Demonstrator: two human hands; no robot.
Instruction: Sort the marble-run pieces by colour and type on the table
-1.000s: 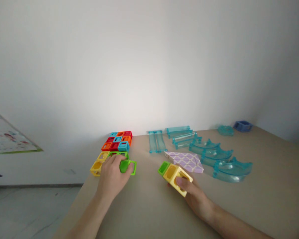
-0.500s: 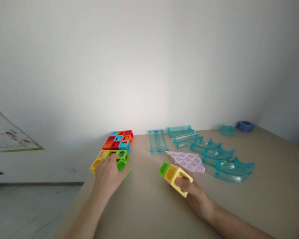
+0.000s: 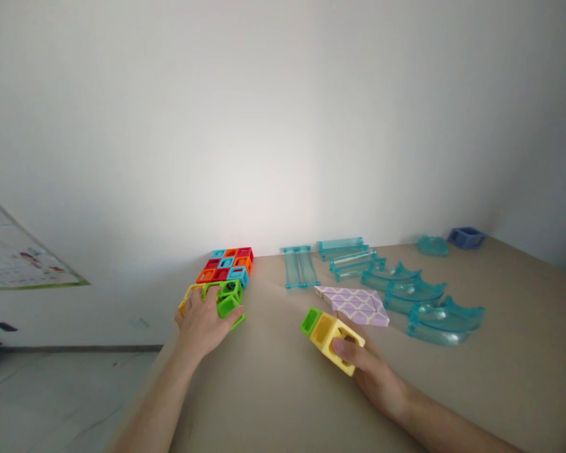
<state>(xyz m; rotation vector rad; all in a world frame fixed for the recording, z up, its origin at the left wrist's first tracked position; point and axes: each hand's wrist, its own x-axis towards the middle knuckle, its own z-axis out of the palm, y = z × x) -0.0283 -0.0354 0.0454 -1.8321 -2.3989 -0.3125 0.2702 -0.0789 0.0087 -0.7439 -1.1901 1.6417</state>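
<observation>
My left hand (image 3: pixel 202 322) rests on a green hollow cube block (image 3: pixel 228 299) at the table's left edge, fingers curled over it, with yellow hollow blocks (image 3: pixel 188 296) just under and beside the hand. Behind them lies a flat grid of red, orange and blue hollow blocks (image 3: pixel 227 265). My right hand (image 3: pixel 365 368) grips a yellow hollow block joined to a green one (image 3: pixel 327 331), tilted, near the table's middle.
A lilac patterned flat piece (image 3: pixel 356 304) lies beyond the right hand. Several clear teal track pieces, straight (image 3: pixel 300 267) and curved (image 3: pixel 446 316), spread to the right. A dark blue block (image 3: pixel 466 237) sits far right. The beige table (image 3: pixel 283 396) meets a white wall.
My left hand has slid the green block leftward and back toward the yellow blocks, tilting it. The right hand with its yellow-green piece has stayed nearly still.
</observation>
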